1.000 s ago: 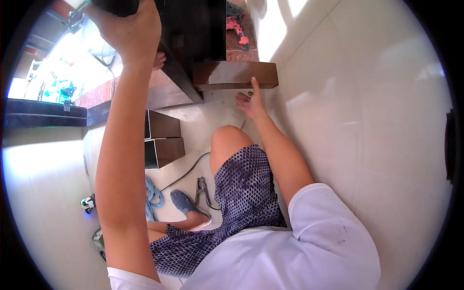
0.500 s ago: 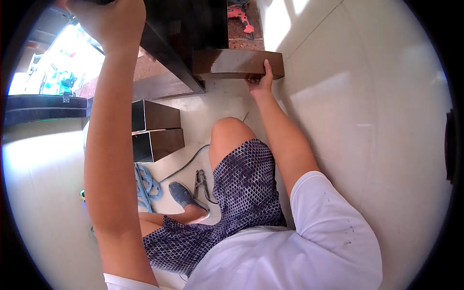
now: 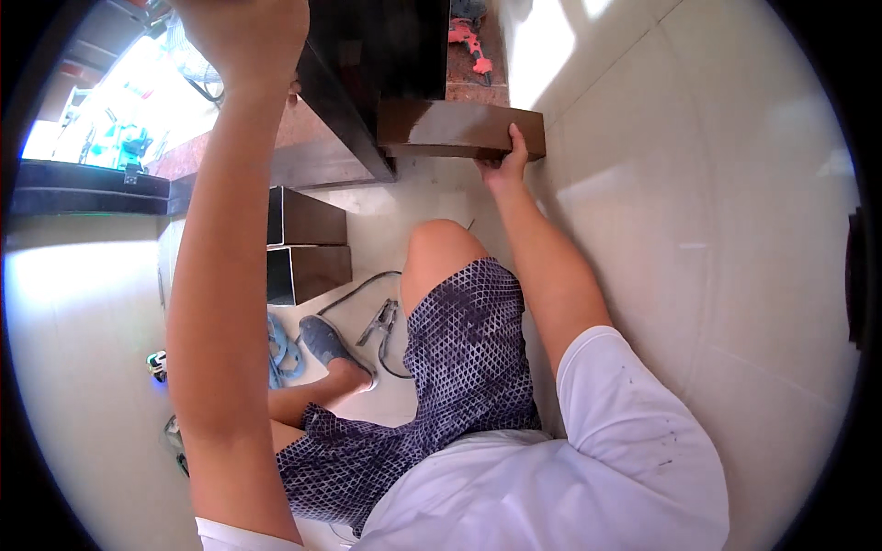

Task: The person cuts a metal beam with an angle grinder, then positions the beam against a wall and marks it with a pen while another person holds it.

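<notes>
My right hand (image 3: 505,165) grips a brown rectangular metal tube (image 3: 441,127) near its right end, thumb on the upper face and fingers curled beneath. The tube's left end meets the foot of a tall black metal panel (image 3: 367,55). Raised high at the upper left is my left hand (image 3: 248,32), beside the panel's upper part. Its fingers run out of the picture, so what they touch cannot be seen. Below the panel, two short hollow brown tubes (image 3: 317,218) lie stacked together, partly behind my left forearm.
A red power tool (image 3: 470,41) lies on a reddish stone step beyond the panel. Near my shoe (image 3: 326,338) are a metal clamp (image 3: 378,321) with a dark cable and a blue strap or cloth (image 3: 285,354). A pale wall or tiled surface (image 3: 698,230) rises at right.
My left hand has shifted slightly right and upward in the picture. The whole scene has slid a little with the view. My right hand keeps its hold on the tube.
</notes>
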The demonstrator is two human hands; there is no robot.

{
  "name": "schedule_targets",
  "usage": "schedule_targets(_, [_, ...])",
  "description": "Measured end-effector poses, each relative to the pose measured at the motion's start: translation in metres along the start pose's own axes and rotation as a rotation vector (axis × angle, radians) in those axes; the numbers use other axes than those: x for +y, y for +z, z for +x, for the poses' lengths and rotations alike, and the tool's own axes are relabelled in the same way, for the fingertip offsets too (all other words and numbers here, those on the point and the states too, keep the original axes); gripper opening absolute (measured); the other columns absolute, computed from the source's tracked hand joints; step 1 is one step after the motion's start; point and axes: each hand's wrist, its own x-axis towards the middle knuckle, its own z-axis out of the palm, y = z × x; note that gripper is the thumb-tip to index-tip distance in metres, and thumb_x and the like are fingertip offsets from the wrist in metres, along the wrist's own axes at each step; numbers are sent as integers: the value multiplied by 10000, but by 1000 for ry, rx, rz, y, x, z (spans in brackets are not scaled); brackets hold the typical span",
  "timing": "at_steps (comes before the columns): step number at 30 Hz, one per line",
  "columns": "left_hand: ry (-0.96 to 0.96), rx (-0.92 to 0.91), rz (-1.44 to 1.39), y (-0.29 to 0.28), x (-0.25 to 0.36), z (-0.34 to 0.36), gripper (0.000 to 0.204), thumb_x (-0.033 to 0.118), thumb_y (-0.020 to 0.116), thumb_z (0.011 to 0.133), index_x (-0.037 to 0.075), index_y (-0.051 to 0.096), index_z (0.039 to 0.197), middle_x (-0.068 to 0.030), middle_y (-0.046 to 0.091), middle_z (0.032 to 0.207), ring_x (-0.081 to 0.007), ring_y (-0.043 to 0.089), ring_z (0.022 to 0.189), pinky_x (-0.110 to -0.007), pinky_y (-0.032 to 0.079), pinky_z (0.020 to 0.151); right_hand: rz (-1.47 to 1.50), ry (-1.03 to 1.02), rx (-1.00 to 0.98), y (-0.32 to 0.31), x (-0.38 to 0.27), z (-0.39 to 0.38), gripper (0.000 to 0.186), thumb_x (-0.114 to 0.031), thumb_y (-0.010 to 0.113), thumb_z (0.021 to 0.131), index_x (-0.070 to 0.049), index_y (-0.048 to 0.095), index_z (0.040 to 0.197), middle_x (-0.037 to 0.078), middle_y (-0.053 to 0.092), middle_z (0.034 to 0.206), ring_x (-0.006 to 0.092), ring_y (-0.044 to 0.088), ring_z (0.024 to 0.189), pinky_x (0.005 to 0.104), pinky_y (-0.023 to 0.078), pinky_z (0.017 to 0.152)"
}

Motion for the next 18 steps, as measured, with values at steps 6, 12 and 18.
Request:
schedule_targets(6, [-40, 19, 23, -11, -14, 12, 903, 88, 680, 845, -136, 345, 1653, -321, 595, 1468, -385, 617, 1351, -395, 458, 1201, -49, -6, -94, 8, 2, 2, 760, -504, 862, 904, -149, 582, 1514, 116, 540, 1523, 343, 519, 1378, 569, 422, 1239])
schedule_targets(12, [-53, -62, 173, -28, -26, 22, 936, 214, 857, 834, -87, 323, 1541, -279, 480, 1450, -353, 515, 1349, -470, 431, 1179, -214, 216, -37, 31, -1, -6, 729, -521, 860, 896, -154, 618, 1478, 115, 553, 1526, 363, 518, 1386, 646, 373, 1241])
schedule_targets(18, [-758, -216, -33, -12, 28, -231, 959, 421, 989, 814, -54, 414, 1417, -130, 453, 1247, -263, 452, 1150, -428, 410, 1058, -192, 239, -11, -1, -12, 22, 715, -533, 842, 912, -173, 624, 1491, 100, 606, 1495, 342, 526, 1397, 630, 370, 1236])
